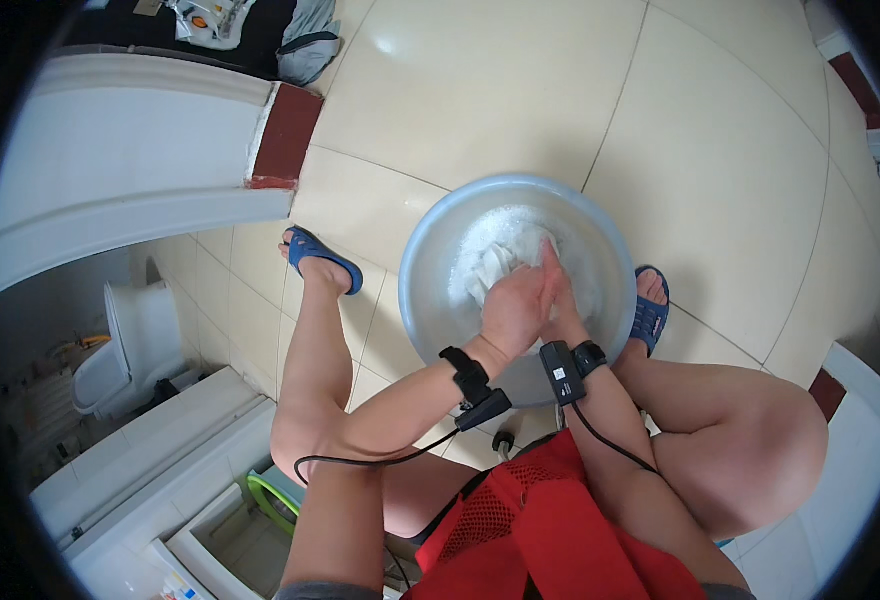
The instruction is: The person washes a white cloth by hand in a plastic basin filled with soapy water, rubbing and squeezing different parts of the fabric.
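A large pale-blue plastic basin (425, 225) stands on the floor between my feet, with foamy water (519, 217) in it. Inside, a wet white cloth (491, 268) is bunched up at the fingers of both hands. My left hand (513, 306) is curled over the cloth, its back turned up. Pressed against it on the right is my right hand (556, 283), also gripping the cloth, with fingers pointing away from me. Part of the cloth and several fingertips are hidden between the hands and in the suds.
Black strapped devices (471, 382) with cables sit on both wrists. Blue slippers (324, 259) flank the basin on the tiled floor (485, 90). At left are a white wall end (147, 135), a toilet (140, 337) and a green-rimmed container (271, 502). Grey fabric (311, 45) lies at upper left.
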A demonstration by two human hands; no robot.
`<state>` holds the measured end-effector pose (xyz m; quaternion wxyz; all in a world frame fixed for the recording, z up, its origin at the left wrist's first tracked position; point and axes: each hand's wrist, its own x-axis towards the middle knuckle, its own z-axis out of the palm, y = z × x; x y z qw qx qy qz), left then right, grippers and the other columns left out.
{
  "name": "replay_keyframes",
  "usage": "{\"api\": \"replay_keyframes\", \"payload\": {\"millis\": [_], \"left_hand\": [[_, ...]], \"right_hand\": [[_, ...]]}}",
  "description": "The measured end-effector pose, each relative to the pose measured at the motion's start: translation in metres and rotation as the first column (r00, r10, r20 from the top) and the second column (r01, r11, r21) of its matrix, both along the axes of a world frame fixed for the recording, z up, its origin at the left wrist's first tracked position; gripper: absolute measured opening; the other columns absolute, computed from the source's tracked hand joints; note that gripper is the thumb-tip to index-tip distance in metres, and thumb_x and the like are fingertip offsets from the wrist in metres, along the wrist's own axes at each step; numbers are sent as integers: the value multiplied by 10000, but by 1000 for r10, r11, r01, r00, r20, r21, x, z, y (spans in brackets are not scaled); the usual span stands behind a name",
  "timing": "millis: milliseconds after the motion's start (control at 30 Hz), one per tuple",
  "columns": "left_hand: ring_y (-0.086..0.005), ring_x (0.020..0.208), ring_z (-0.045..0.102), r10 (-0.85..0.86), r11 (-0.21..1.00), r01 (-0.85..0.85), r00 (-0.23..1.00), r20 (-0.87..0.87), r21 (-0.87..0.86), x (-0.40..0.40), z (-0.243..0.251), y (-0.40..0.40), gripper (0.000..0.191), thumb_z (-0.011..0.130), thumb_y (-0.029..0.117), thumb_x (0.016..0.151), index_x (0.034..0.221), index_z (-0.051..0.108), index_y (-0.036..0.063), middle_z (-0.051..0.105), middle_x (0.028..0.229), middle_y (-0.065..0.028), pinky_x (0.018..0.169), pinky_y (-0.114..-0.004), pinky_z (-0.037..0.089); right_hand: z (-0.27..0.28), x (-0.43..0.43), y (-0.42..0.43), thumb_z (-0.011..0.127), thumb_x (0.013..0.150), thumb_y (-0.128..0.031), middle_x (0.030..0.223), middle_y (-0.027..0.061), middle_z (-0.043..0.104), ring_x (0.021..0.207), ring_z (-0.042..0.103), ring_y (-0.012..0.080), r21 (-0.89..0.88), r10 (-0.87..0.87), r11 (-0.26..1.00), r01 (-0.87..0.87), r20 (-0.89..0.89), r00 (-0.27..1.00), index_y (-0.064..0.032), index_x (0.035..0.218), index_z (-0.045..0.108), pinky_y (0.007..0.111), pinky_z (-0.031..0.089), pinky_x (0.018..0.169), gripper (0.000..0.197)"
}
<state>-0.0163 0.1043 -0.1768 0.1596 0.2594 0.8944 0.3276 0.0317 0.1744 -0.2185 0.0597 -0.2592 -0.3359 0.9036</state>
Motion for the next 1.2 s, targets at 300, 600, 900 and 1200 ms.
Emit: {"api": "replay_keyframes", "payload": {"millis": [300, 600, 900, 1200], "left_hand": [[-135, 817, 625, 164, 921, -390, 389, 906, 1, -81, -9, -68, 444, 567, 406, 913, 997, 637, -24, 663, 954, -71, 734, -287, 496], [-155, 973, 620, 19, 920, -392, 115, 993, 28, -83, 58, -103, 427, 668, 18, 805, 1216, 553, 34, 642, 1093, -60, 881, -287, 489], [-313, 1041, 571, -184, 910, 179, 983, 23, -373, -44, -41, -35, 551, 650, 60, 783, 1308, 481, 59, 554, 1164, -177, 888, -387, 481], [-360, 860, 595, 60, 995, -85, 927, 370, 50, -5, -2, -8, 233, 580, 115, 812, 1028, 589, 29, 624, 951, -201, 770, -393, 473]], "right_hand": [[25, -29, 2, 430, 978, -335, 1098, 90, 604, 1031, 577, 214, -651, 17, 759, -4, 14, 1000, -51, 1193, 534, 370, 464, 922, 371], [-8, -5, 27, 604, 765, -5, 1237, 102, 516, 1112, 532, 243, -373, 109, 925, -68, 92, 990, -57, 1325, 383, 371, 450, 946, 604], [-75, 13, 8, 699, 707, -84, 1230, 155, 525, 1155, 500, 320, 829, -161, 444, -340, 447, 880, -23, 1312, 385, 364, 391, 990, 685], [-53, 17, 13, 633, 824, -193, 1350, 143, 384, 1218, 417, 263, 277, 174, 938, -208, 143, 974, -48, 1374, 353, 330, 360, 998, 634]]}}
